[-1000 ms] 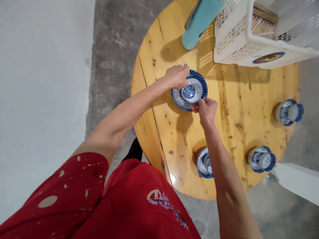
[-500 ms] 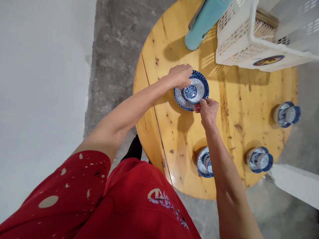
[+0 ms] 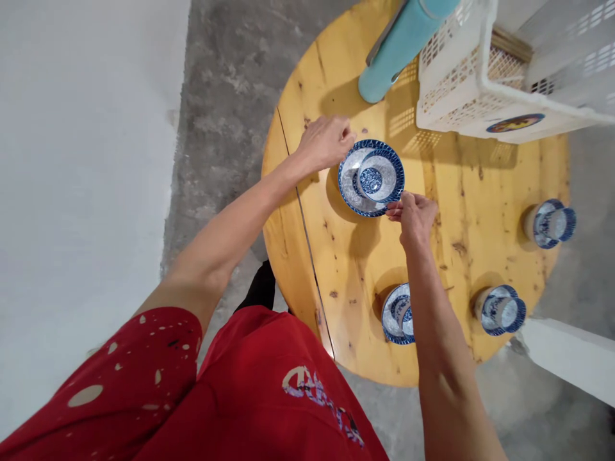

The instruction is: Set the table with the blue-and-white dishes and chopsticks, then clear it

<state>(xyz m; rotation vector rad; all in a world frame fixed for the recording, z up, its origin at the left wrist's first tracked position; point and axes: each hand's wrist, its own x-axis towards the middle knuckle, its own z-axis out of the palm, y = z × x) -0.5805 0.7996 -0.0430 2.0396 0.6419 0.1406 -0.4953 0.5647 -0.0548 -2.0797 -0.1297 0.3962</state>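
A small blue-and-white bowl (image 3: 379,176) rests inside a larger blue-patterned bowl (image 3: 350,195) on the round wooden table (image 3: 346,256). The small one sits off-centre, toward the right side of the larger. My left hand (image 3: 328,141) hovers at the upper left of the bowls, its fingers curled into a loose fist holding nothing. At their lower right is my right hand (image 3: 416,216). Its thumb is apart from the fingers, whose tips are close to the rims; whether they touch is hard to tell.
Similar stacked bowls stand at the front (image 3: 394,314), partly behind my right forearm, at the lower right (image 3: 500,310) and at the far right (image 3: 550,224). A turquoise flask (image 3: 398,51) and a white plastic basket (image 3: 461,102) stand at the back.
My left hand has let go of the small bowl and drawn away to the left. My right hand has shifted right, off the small bowl's rim. The small bowl now rests unheld.
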